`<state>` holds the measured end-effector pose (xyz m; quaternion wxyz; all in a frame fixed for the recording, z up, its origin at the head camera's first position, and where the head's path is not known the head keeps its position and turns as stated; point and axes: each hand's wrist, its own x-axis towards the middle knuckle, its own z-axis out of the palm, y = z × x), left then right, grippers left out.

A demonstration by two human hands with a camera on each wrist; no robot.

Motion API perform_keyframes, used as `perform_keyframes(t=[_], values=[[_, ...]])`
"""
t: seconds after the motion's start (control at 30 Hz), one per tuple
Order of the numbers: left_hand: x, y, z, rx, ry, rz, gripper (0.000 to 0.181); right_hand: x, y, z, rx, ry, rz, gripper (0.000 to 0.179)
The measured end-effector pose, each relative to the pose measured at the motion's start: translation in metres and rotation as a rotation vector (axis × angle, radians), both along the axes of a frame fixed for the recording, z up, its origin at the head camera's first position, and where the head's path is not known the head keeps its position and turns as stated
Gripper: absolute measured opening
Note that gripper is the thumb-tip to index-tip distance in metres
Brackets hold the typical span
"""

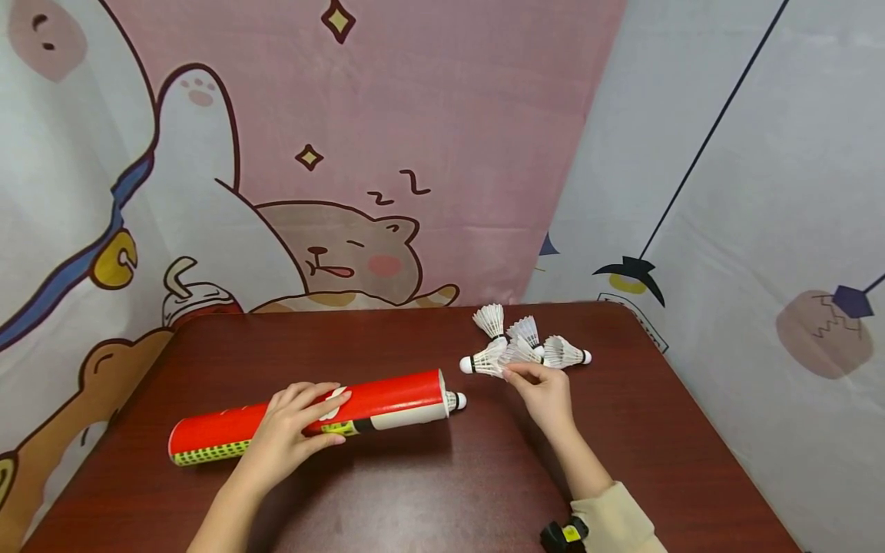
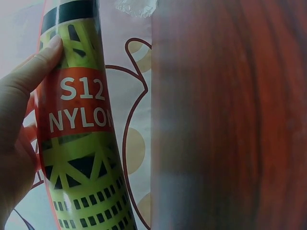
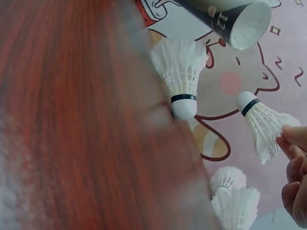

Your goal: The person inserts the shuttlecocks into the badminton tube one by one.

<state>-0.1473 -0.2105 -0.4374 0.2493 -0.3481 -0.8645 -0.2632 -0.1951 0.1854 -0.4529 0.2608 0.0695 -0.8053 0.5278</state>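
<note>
A red cylindrical shuttlecock tube (image 1: pixel 408 393) lies on its side, its open end to the right. My left hand (image 1: pixel 293 430) grips its middle, fingers over the top and thumb along the near side. "S12 NYLON" is printed on the tube (image 2: pixel 79 103) in the left wrist view. From the open end pokes the cork of a shuttlecock (image 1: pixel 458 401); its feathers are mostly hidden inside. With thumb and forefinger, my right hand (image 1: pixel 546 395) pinches the feather edge of a white shuttlecock (image 1: pixel 487 359), its cork pointing left. This pinched shuttlecock (image 3: pixel 264 124) also shows in the right wrist view.
Several white shuttlecocks (image 1: pixel 525 342) lie clustered just beyond my right hand, corks facing different ways. Everything stands on a dark red-brown wooden table (image 1: pixel 415 491). A cartoon-printed cloth (image 1: pixel 470 153) hangs behind its far edge. A black device (image 1: pixel 563 535) sits at my right wrist.
</note>
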Motion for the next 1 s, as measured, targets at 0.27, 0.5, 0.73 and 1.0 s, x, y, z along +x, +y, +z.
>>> perform_keyframes(t=[0.27,0.5,0.73,1.0], values=[[0.0,0.0,0.0,-0.008,-0.014,0.003,0.071,0.023,-0.007,0.028,-0.014,0.024,0.057,0.009],[0.001,0.0,0.001,0.0,0.006,-0.001,0.072,0.042,-0.013,0.047,0.008,0.064,0.143,0.009],[0.0,0.0,-0.001,-0.01,-0.004,0.007,0.072,0.047,-0.021,0.046,0.011,0.127,0.251,0.011],[0.001,-0.002,0.0,-0.033,-0.057,0.027,0.07,0.051,-0.031,0.041,0.029,0.184,0.323,0.016]])
